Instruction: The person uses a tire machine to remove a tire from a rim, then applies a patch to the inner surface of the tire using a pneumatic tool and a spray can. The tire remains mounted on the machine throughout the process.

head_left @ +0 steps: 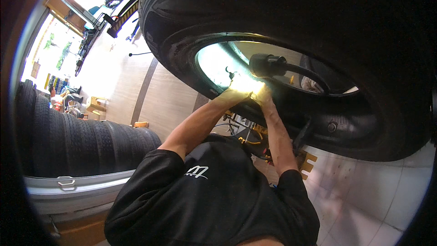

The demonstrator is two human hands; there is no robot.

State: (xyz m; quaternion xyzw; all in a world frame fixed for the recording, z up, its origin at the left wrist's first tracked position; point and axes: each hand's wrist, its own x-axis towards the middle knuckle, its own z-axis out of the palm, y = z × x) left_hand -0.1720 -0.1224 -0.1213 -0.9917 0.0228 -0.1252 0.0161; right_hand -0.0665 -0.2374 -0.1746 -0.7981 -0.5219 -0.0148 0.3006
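A large black tire (pixel 182 23) hangs tilted in front of me, its central opening facing my hands. Both hands are close together at the near rim of that opening, in strong glare. My left hand (pixel 236 90) looks closed; what its fingers hold is washed out. Just above it a small dark hooked piece (pixel 230 73) stands against the bright inner wall; I cannot tell whether it is held. My right hand (pixel 261 93) also appears curled, its contents lost in the light. Beside and above them is a black lamp head (pixel 267 65) on a flexible neck, lighting the spot.
Several black tires (pixel 91 141) stand in a row at the left, behind a pale metal rail (pixel 82 186). Yellow and dark equipment (pixel 250 139) sits beneath the hanging tire. A wooden stool (pixel 96 105) stands farther off at the left, and pale floor tiles (pixel 364 196) lie at right.
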